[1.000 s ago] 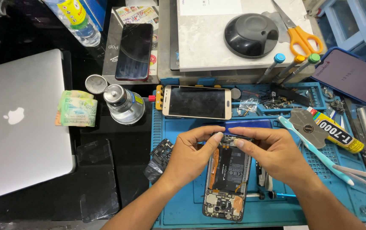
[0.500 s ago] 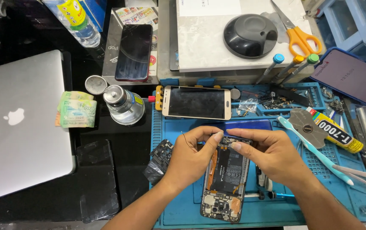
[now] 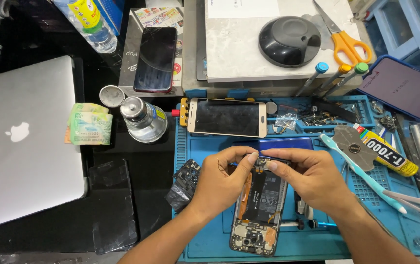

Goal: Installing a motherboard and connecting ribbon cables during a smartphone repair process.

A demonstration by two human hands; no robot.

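On the desk's blue mat (image 3: 210, 244), both hands stay put, left hand (image 3: 222, 178) and right hand (image 3: 312, 176) fingers pinched together at the opened phone's (image 3: 261, 205) top edge.

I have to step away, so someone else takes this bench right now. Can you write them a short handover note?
Left hand: fingertips pinched at the top edge of the opened black phone with exposed battery and boards.
Right hand: pinching the same top edge from the other side; whatever small part sits between the fingers is too small to tell.
The phone lies face down on the blue ribbed work mat, back cover already off.
A gold-framed phone screen lies above it, a tube of glue to the right.
Left: the phone is not yet closed.
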